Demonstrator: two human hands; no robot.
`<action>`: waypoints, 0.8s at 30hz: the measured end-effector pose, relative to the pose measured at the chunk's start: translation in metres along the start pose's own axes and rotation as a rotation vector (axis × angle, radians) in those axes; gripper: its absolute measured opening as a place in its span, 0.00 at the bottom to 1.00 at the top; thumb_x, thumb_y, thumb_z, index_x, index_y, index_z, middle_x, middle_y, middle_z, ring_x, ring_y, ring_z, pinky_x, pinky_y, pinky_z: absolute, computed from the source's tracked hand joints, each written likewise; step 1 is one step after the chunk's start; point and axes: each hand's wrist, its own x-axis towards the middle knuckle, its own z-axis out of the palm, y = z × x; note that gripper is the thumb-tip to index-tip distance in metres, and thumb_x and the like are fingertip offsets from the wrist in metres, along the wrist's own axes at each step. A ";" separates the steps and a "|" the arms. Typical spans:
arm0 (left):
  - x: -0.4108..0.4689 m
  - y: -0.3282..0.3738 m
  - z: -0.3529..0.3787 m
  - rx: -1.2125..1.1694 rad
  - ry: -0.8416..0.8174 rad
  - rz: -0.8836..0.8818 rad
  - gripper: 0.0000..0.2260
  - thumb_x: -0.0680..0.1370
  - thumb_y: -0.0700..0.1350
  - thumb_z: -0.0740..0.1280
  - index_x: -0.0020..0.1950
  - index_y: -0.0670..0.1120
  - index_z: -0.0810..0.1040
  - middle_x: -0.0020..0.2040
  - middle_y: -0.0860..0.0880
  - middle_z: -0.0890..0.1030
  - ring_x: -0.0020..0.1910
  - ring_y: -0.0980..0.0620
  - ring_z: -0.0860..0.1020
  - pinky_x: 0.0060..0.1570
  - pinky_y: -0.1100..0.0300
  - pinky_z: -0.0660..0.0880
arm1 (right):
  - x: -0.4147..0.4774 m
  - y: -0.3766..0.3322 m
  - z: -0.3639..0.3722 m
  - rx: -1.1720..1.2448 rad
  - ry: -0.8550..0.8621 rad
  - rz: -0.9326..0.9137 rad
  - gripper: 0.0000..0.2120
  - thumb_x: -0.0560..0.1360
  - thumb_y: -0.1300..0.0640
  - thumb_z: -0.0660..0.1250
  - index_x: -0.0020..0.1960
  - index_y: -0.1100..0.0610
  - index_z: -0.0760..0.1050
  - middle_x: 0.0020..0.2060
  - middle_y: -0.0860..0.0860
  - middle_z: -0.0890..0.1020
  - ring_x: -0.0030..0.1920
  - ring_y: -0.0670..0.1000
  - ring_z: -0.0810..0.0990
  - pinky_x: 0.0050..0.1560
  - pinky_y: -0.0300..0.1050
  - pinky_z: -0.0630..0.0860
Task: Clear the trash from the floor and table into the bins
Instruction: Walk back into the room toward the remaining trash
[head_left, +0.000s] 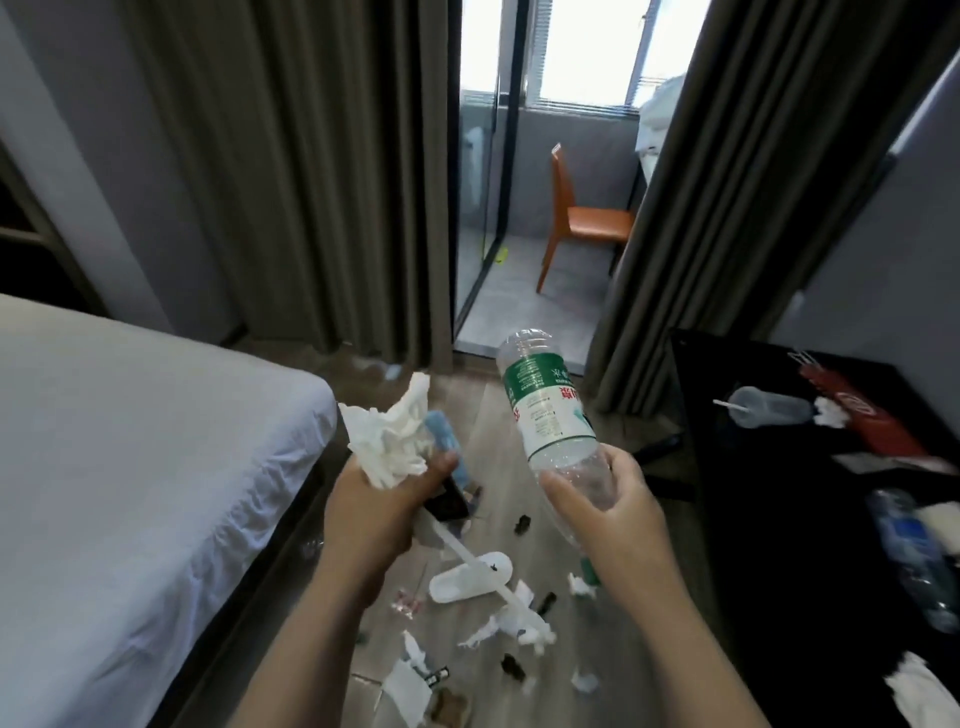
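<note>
My left hand (384, 499) grips crumpled tissue (389, 436); my right hand (608, 499) grips water bottle (545, 405), base tilted up-left. Floor litter (519, 618) lies below, between both; no bin visible.

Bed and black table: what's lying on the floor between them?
In the head view, the floor between the bed and black table holds crumpled tissues, a white slipper and small dark scraps.

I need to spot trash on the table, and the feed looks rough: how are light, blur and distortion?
Head view: the window is blown out white; the black table sits dark, its blue bottle smeared near the frame edge; the wide lens bows the curtains; floor litter is soft; the green-label bottle in the right hand is fairly sharp.
</note>
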 end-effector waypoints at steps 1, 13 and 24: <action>-0.003 0.011 0.005 -0.007 -0.016 0.037 0.24 0.57 0.60 0.80 0.45 0.49 0.79 0.35 0.52 0.81 0.26 0.60 0.71 0.26 0.64 0.66 | -0.004 -0.008 -0.008 -0.001 0.015 -0.021 0.33 0.64 0.40 0.73 0.66 0.48 0.69 0.53 0.45 0.81 0.49 0.43 0.80 0.41 0.36 0.77; -0.003 0.078 0.047 -0.063 -0.475 0.234 0.16 0.68 0.46 0.77 0.52 0.49 0.76 0.41 0.50 0.82 0.26 0.63 0.75 0.23 0.71 0.68 | -0.055 -0.049 -0.060 0.120 0.453 -0.035 0.26 0.70 0.52 0.74 0.65 0.47 0.69 0.51 0.44 0.80 0.47 0.44 0.83 0.40 0.44 0.82; -0.064 0.047 0.072 -0.010 -1.070 0.135 0.21 0.63 0.52 0.79 0.53 0.54 0.77 0.45 0.51 0.83 0.36 0.57 0.79 0.33 0.61 0.74 | -0.217 -0.043 -0.034 0.058 1.060 0.268 0.23 0.69 0.51 0.75 0.61 0.44 0.70 0.45 0.41 0.81 0.43 0.43 0.82 0.37 0.42 0.80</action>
